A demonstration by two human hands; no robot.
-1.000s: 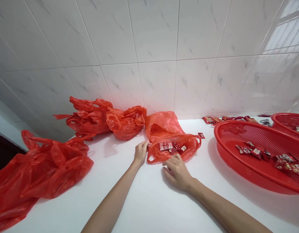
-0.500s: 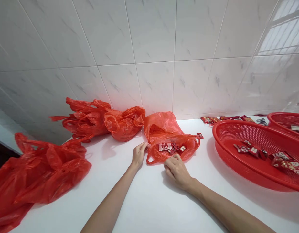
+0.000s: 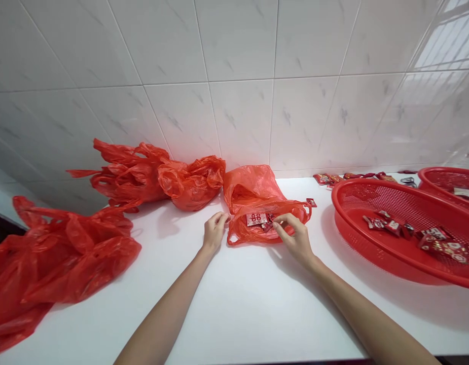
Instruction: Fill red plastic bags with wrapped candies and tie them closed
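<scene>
A red plastic bag (image 3: 242, 234) lies on the white table with its mouth open towards me. Inside it show a pink-and-white printed packet (image 3: 256, 219) and small red wrapped candies (image 3: 267, 224). At the bag's left edge, my left hand (image 3: 215, 230) pinches the thin plastic between thumb and finger. My right hand (image 3: 297, 238) reaches over the right part of the mouth, thumb and index finger brought together beside the candies. Whatever is between those fingertips is too small to make out. The hand covers part of the bag's contents.
On the right stands a red plastic basket (image 3: 356, 243) with several wrapped sweets, a second red basket (image 3: 443, 177) behind it. Small packets (image 3: 323, 179) lie along the wall. Filled red bags (image 3: 198, 185) and a large crumpled one (image 3: 82, 258) occupy the left.
My right hand has risen from the bag's front edge to over its mouth, its fingers changing from curled to a pinch. My left hand stays at the left edge. The view has tilted slightly down.
</scene>
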